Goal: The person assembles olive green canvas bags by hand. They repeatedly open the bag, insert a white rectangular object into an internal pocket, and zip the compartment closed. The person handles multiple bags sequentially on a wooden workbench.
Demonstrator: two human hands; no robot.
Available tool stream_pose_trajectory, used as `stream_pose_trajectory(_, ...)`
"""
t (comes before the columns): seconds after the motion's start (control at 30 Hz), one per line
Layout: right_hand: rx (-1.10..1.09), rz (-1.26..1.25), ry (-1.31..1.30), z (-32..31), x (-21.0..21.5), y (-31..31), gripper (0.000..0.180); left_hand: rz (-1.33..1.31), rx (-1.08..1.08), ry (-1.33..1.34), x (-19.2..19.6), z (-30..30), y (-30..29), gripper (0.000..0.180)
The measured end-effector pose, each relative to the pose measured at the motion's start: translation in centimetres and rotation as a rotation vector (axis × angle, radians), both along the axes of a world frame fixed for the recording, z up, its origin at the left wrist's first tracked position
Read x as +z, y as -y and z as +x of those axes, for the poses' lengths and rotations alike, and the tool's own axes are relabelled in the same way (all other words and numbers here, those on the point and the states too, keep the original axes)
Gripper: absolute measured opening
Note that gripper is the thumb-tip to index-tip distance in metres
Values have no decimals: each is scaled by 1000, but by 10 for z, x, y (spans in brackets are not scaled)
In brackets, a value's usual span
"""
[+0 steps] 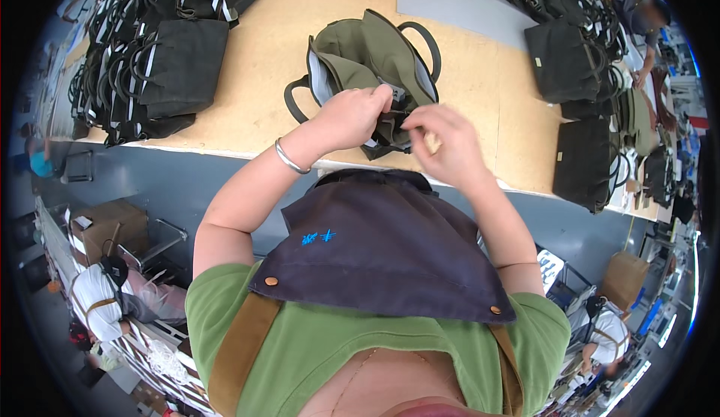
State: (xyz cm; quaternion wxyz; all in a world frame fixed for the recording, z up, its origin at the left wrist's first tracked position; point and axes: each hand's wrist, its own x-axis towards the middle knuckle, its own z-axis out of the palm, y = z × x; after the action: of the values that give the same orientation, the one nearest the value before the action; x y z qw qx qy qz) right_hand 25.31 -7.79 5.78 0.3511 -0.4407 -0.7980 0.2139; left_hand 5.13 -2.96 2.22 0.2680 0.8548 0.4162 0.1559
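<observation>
An olive-green fabric handbag (379, 46) with dark handles and a pale lining lies on the table in front of me, its mouth spread apart. My left hand (352, 121), a silver bangle at its wrist, is closed on the near part of the bag, thumb and fingers pressed together. Close by on the right, my right hand (451, 145) has its thumb and forefinger pinched at the bag's dark near edge. What lies between those fingertips is too small to make out. A small beige patch shows against the right hand's curled fingers.
Black handbags (184, 68) are piled along the table's left side. More black bags (566, 57) stand on the right. The wooden tabletop (480, 79) ends just before my apron (390, 244). Other people work at the far right and behind me on both sides, near cardboard boxes (112, 229).
</observation>
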Motion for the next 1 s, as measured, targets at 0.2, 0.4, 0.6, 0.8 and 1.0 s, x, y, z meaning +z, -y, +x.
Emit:
stream_pose_trajectory(0.2, -69, -397, 199, -19, -29, 0, 16, -133, 33, 184, 36, -15, 11, 19)
stream_pose_trajectory(0.4, 54, -380, 234, -16, -37, -13, 16, -60, -142, 110, 39, -29, 24, 24)
stream_pose_trajectory(0.6, -97, -402, 330, -24, -42, -26, 13, 98, -123, -10, 15, -30, 28, 20)
stream_pose_trajectory(0.8, -43, -604, 228, -21, -33, -36, 14, 354, 7, -104, 22, -21, 41, 12)
stream_pose_trajectory(1.0, -169, -411, 359, -29, -50, -42, 16, 404, -33, -155, 10, -13, 47, 10)
